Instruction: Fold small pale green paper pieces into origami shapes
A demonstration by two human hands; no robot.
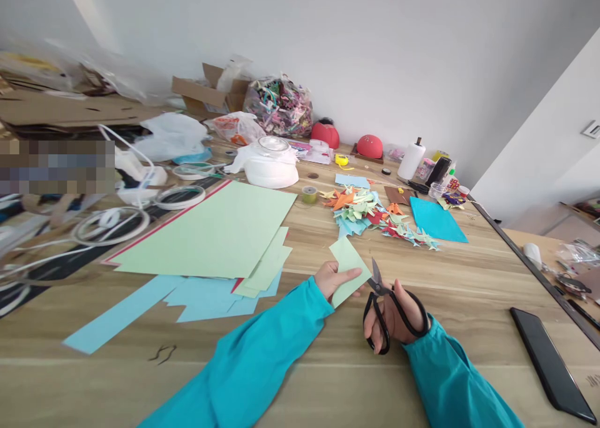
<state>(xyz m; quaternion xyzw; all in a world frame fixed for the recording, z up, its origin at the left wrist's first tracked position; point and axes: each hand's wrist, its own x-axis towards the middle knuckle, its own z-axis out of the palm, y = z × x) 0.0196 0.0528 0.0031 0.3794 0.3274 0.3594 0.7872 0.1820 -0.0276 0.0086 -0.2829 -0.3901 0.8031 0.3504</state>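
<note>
A small pale green sheet of paper (345, 259) is pinched in my left hand (330, 279), thumb on top, its other fingers mostly hidden beneath. My right hand (394, 318) has its fingers through the black handles of a pair of scissors (377, 281). The scissor blades are parted and point up and away, close to the paper's right edge; whether they touch it I cannot tell. Beyond my hands lies a heap of folded paper pieces (359, 209) in green, orange, red and blue. Larger green sheets (210, 234) and blue paper pieces (206, 300) lie to the left.
A blue square sheet (438, 219) lies right of the heap. A black phone-like slab (548, 359) rests at the right. White cables (112, 225) crowd the left side. Along the wall stand a white bottle (411, 160), a red pincushion-like dome (370, 145) and a stuffed clear bag (281, 106).
</note>
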